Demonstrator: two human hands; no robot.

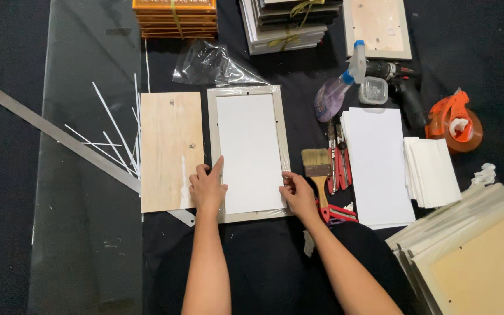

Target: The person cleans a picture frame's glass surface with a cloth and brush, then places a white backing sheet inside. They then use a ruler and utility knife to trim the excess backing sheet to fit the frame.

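A pale grey picture frame [245, 90] lies face down on the dark floor with a white sheet [249, 146] set inside it. My left hand [207, 188] rests on the frame's lower left edge, one finger pointing up along the sheet's side. At the lower right edge my right hand [297, 195] touches the frame and sheet with its fingertips. A plywood backing board [170, 140] lies just left of the frame, beside my left hand.
A glass pane [91, 175] with white strips and a metal ruler [59, 135] lie left. A paintbrush [318, 166], cutters, spray bottle [339, 84], drill [403, 87], tape dispenser [453, 119] and a stack of white sheets [377, 166] lie right. Stacked frames [473, 245] sit at lower right.
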